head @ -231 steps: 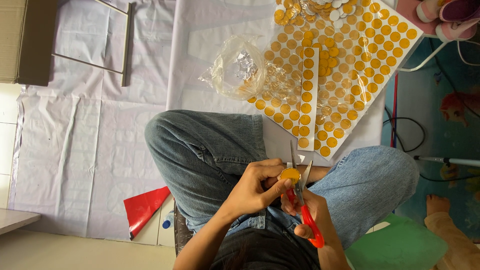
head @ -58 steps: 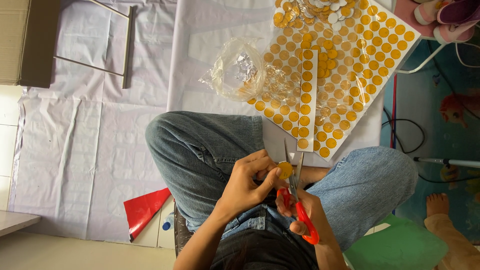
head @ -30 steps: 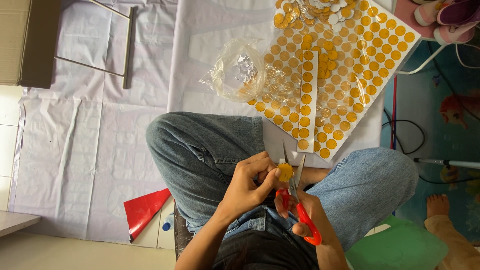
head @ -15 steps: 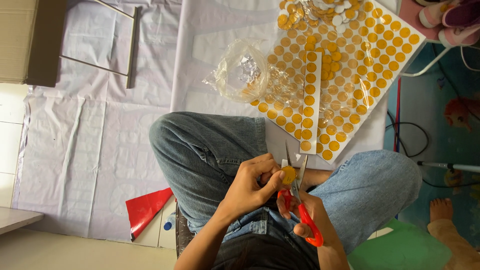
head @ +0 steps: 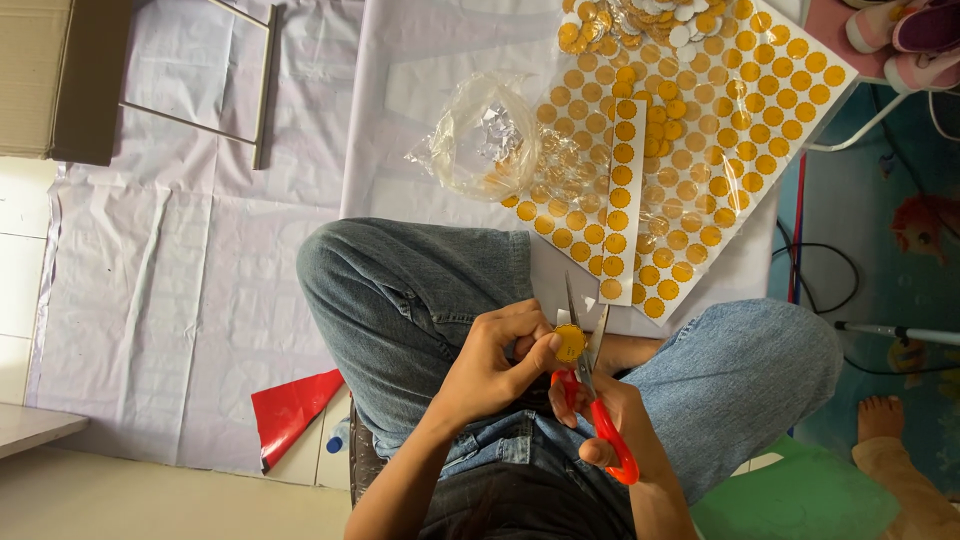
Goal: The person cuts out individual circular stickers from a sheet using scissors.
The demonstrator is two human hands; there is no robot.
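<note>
I sit cross-legged in blue jeans on a pale sheet. My left hand (head: 493,365) pinches a small round yellow sticker piece (head: 570,343) above my lap. My right hand (head: 612,420) grips red-handled scissors (head: 596,395); their blades are spread apart around the yellow piece, pointing away from me. In front of my knees lie sheets of yellow round stickers (head: 700,150), with one narrow cut strip (head: 625,200) on top.
A crumpled clear plastic bag (head: 485,135) lies beside the sticker sheets. A pile of cut yellow and white discs (head: 640,18) sits at the far end. A red paper piece (head: 290,410) lies left of my leg. Another person's bare foot (head: 880,420) shows at lower right.
My hands stay over my lap with the scissors on the yellow piece; the piece has turned slightly between my fingers. The camera shifted a little.
</note>
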